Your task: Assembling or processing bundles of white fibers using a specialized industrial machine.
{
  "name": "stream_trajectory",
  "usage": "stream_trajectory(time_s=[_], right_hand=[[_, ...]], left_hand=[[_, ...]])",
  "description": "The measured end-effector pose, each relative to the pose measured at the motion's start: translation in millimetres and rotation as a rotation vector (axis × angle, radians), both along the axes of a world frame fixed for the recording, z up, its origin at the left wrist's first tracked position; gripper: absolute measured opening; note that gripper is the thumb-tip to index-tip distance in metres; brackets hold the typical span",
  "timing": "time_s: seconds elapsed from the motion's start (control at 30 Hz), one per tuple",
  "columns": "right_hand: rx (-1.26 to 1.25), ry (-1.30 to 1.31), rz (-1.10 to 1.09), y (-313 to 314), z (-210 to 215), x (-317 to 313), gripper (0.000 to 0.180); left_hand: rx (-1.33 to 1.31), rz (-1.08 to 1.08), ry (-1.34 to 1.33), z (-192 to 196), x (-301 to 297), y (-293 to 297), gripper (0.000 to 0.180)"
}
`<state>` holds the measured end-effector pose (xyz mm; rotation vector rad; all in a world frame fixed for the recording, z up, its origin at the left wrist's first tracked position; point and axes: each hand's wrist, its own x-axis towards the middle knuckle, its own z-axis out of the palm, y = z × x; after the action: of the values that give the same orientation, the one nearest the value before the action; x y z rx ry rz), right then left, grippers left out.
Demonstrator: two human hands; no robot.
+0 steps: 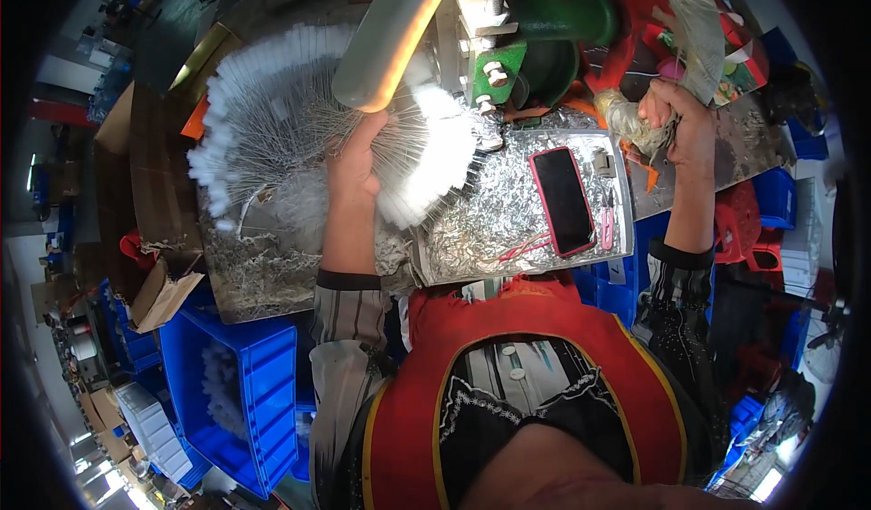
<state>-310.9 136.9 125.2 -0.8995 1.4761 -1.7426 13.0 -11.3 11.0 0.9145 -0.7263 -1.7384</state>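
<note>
My left hand [357,167] reaches into a large fan of thin wire-stemmed brushes [286,115] with white bristle ends. Its fingers look drawn together among the wires, but the lamp [390,43] hides the tips and whatever they hold. My right hand [682,122] is closed around the lower end of a lever wrapped in worn, pale cloth [697,34]. This lever stands beside a bench press with a green body [567,15] and red parts. Bolts and a small green bracket [495,74] show at the press's front.
A foil-lined tray [472,224] in front of the press holds a phone with a red case [562,201] and a small pink-handled tool [606,227]. Blue bins [268,401] stand below left, one with white bristle pieces inside. Cardboard [163,147] edges the bench's left side. Red stools [748,224] are at the right.
</note>
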Motion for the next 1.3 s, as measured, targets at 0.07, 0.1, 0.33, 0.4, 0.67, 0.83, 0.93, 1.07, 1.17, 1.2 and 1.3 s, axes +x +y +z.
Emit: stream_trajectory(time_s=[0.07,0.1,0.33,0.4,0.67,0.83,0.93,1.07,1.17,1.2,1.3], right_hand=[[-0.069,0.012,0.034,-0.2,-5.1,-1.2,0.021],[-0.139,0.024,0.069,-0.8,-9.5,-0.5,0.021],[-0.391,0.207,0.093,-8.7,-63.0,-6.2,0.019],[-0.262,0.141,0.040,-4.6,-46.2,-2.9,0.020],[-0.064,0.043,0.054,0.8,-1.8,0.4,0.023],[-0.012,0.066,0.022,0.7,0.7,-0.1,0.025],[0.027,0.066,0.040,0.7,6.5,-3.5,0.026],[0.081,0.093,0.040,-1.0,17.3,-2.3,0.028],[0.052,0.091,0.050,-2.0,15.5,-0.5,0.028],[0.051,0.090,0.052,-1.6,11.4,1.3,0.028],[-0.156,0.105,-0.025,-2.4,-24.8,8.8,0.025]], left_hand=[[-0.009,0.005,-0.001,-3.4,1.8,-1.2,0.018],[-0.019,0.010,-0.003,-3.0,3.0,-1.4,0.018],[0.177,-0.099,0.165,14.2,0.9,0.0,0.015],[0.209,-0.091,0.151,5.6,5.5,-0.2,0.015],[0.192,0.016,0.127,2.7,2.3,3.3,0.021],[0.206,0.021,0.142,3.6,0.6,3.4,0.021],[0.168,0.018,0.156,-0.3,1.1,1.4,0.022],[0.174,0.068,0.119,-1.5,-0.5,1.3,0.026],[0.170,0.090,0.117,-0.2,0.5,1.5,0.023],[0.173,0.106,0.116,1.8,-0.1,2.4,0.018],[0.130,0.138,0.098,7.0,-2.2,4.4,0.018]])
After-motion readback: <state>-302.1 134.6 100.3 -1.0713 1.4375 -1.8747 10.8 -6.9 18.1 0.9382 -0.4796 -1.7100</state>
